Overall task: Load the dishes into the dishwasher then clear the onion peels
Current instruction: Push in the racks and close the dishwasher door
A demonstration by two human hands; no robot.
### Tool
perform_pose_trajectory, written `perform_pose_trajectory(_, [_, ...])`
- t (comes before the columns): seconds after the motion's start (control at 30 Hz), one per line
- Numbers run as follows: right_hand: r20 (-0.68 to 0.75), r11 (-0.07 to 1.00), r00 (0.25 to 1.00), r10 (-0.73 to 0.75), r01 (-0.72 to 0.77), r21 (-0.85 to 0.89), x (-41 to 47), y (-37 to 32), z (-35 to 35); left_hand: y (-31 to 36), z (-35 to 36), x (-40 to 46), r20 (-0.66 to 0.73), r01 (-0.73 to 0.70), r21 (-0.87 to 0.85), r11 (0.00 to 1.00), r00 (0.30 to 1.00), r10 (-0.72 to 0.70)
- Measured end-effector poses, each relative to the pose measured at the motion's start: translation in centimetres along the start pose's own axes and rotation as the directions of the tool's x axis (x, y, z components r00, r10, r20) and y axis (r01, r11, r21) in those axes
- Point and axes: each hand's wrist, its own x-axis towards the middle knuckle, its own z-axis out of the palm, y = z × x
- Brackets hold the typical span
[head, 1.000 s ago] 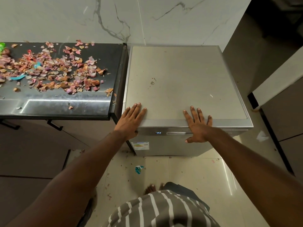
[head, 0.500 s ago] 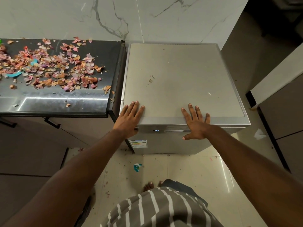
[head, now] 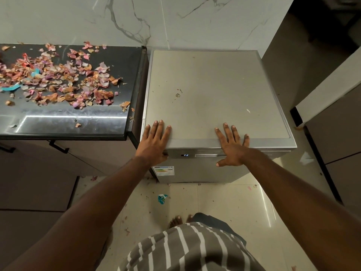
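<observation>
A silver freestanding dishwasher stands against the marble wall with its door closed and a small display lit on the front. My left hand lies flat on its front left top edge, fingers straight. My right hand lies flat on the front top edge further right, fingers spread, thumb hanging over the door. Pink and orange onion peels are scattered over the black countertop to the left. No dishes are in view.
A blue scrap lies among the peels. Dark cabinet doors with black handles sit below the counter. A teal wrapper and small bits litter the tiled floor. A cabinet stands to the right.
The view has shifted slightly. Both hands stay flat on the dishwasher's front top edge, nearly in the same place.
</observation>
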Motion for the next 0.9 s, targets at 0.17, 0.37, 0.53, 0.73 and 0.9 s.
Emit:
perform_pose_trajectory(0.17, [-0.004,1.000,1.000,-0.003,0.003,0.006,-0.15,-0.03,-0.03,0.02,0.09,-0.17,-0.008,-0.010,0.015,1.000,1.000,0.010])
perform_pose_trajectory(0.37, [-0.017,1.000,1.000,-0.001,0.001,0.007,-0.04,-0.06,0.14,0.05,-0.12,-0.31,0.006,-0.015,0.016,1.000,1.000,0.015])
perform_pose_trajectory(0.53, [-0.022,1.000,1.000,0.019,-0.018,0.007,-0.10,-0.30,0.19,-0.03,-0.32,-0.19,0.032,-0.005,0.001,1.000,0.999,0.005])
perform_pose_trajectory(0.73, [-0.042,0.999,0.998,0.039,-0.038,0.019,-0.29,-0.81,0.39,0.05,-0.40,-0.27,0.028,0.002,-0.006,1.000,1.000,-0.002])
perform_pose_trajectory(0.9, [-0.069,0.999,0.997,0.038,-0.036,0.039,-0.11,-0.67,0.66,0.22,-0.37,-0.19,0.028,0.006,0.022,1.000,1.000,-0.006])
